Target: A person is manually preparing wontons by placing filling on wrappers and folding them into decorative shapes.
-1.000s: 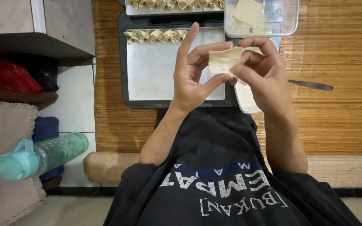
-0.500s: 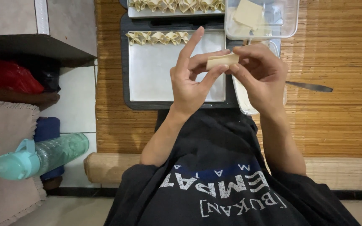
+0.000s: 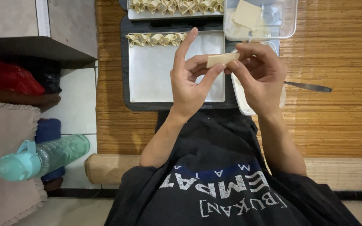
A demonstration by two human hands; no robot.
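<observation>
Left hand, right hand — fingers pinch folded dough wrapper — above tray.

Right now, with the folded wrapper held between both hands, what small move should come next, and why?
Probably pinch the folded wrapper into pleats. It is still a flat strip between the left hand and right hand, while the finished pieces along the top of the metal tray are all ruffled.

Pale cream folded dough wrapper; silver metal baking tray; golden-brown striped bamboo mat; teal-capped translucent green water bottle, lower left.
</observation>
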